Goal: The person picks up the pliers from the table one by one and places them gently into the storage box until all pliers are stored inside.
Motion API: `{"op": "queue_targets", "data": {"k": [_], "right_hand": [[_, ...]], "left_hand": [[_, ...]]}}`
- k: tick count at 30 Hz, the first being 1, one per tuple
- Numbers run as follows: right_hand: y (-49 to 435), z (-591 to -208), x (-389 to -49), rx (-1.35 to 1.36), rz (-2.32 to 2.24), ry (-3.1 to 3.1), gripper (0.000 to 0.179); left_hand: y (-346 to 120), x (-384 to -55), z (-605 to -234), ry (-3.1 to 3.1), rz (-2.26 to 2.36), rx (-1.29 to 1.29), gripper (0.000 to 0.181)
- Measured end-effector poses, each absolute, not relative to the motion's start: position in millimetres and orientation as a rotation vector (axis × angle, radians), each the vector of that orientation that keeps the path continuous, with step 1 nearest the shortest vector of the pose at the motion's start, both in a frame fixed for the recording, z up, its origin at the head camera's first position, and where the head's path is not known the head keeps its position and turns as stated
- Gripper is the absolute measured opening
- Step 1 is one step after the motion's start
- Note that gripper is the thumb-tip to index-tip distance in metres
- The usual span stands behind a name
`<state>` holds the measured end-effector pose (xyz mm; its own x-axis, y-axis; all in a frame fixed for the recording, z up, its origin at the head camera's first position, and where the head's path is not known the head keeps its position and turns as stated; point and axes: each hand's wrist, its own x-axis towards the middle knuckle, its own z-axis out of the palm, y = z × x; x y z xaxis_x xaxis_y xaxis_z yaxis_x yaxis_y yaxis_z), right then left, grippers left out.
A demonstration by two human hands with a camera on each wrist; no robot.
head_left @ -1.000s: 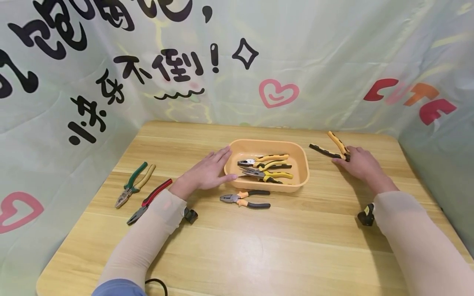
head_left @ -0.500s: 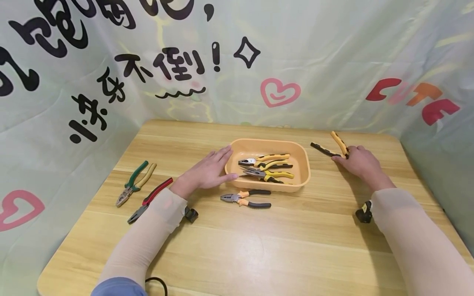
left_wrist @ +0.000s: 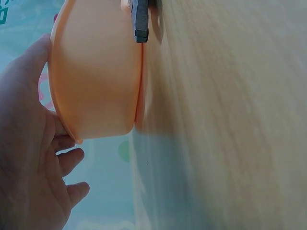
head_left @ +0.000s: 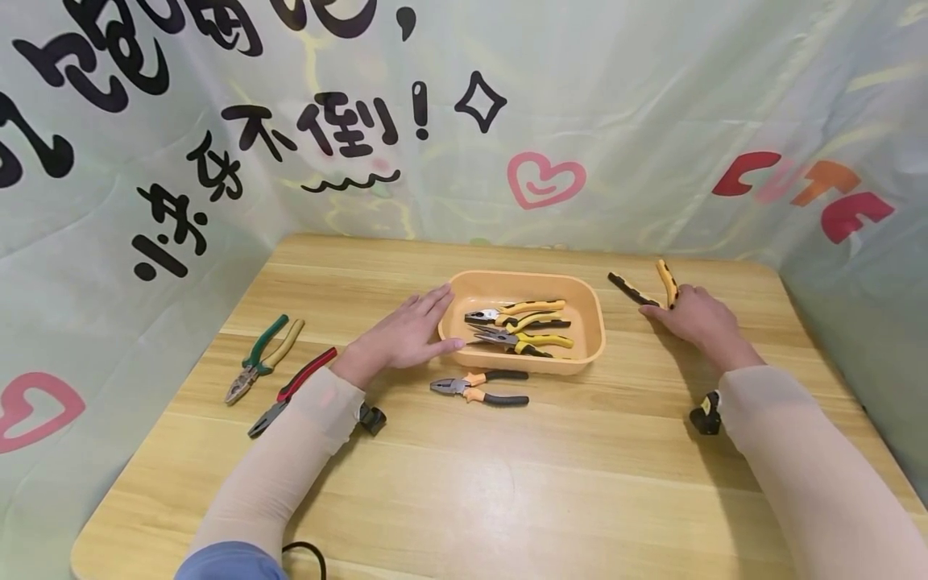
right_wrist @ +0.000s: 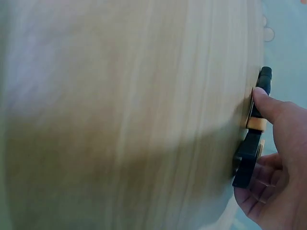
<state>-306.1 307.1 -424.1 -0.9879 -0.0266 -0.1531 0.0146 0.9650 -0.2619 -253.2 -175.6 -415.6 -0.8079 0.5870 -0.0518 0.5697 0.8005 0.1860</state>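
My right hand [head_left: 702,320] holds a pair of pliers by the head end, at the right back of the table. One handle of these pliers [head_left: 629,289] is black, the other yellow-orange; both spread away from my fingers. In the right wrist view, my thumb presses along the dark side of the pliers [right_wrist: 248,155] and my fingers curl beneath. My left hand [head_left: 403,332] rests against the left rim of an orange plastic box [head_left: 532,366], fingers extended. Several yellow-and-black pliers [head_left: 532,308] lie inside the box. The left wrist view shows fingertips at the rim of the box [left_wrist: 96,72].
In front of the box lie pliers with black and orange handles [head_left: 453,387]. Green-and-beige pliers [head_left: 250,379] and red-and-black pliers [head_left: 310,370] lie to the left, the latter partly behind my left forearm. A printed curtain [head_left: 638,121] surrounds the wooden table [head_left: 565,483].
My right hand has shifted slightly left, and the pliers in it have turned a little clockwise, their handles pointing more toward the back. My left hand and the box stay put.
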Motion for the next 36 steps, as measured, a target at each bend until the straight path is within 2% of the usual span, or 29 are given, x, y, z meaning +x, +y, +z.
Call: {"op": "queue_targets", "data": {"k": [7, 10, 13, 21, 27, 36], "right_hand": [[299, -431, -311, 0.08, -0.4, 2.966, 0.111], [298, -433, -313, 0.132, -0.434, 2.979, 0.112], [298, -434, -314, 0.133, -0.479, 2.997, 0.108], [296, -434, -313, 0.053, -0.518, 3.052, 0.08], [295, -433, -312, 0.001, -0.488, 3.053, 0.072], [298, -436, -306, -0.041, -0.475, 3.094, 0.072]], "left_hand": [[-175, -254, -418, 2.873, 0.246, 0.926, 0.1], [-175, -255, -418, 2.879, 0.252, 0.925, 0.1], [-175, -255, -418, 2.88, 0.246, 0.924, 0.1], [-174, -255, -415, 2.876, 0.222, 0.91, 0.1], [-174, -255, -415, 2.886, 0.221, 0.906, 0.099], [-174, -254, -415, 2.886, 0.235, 0.904, 0.1]]}}
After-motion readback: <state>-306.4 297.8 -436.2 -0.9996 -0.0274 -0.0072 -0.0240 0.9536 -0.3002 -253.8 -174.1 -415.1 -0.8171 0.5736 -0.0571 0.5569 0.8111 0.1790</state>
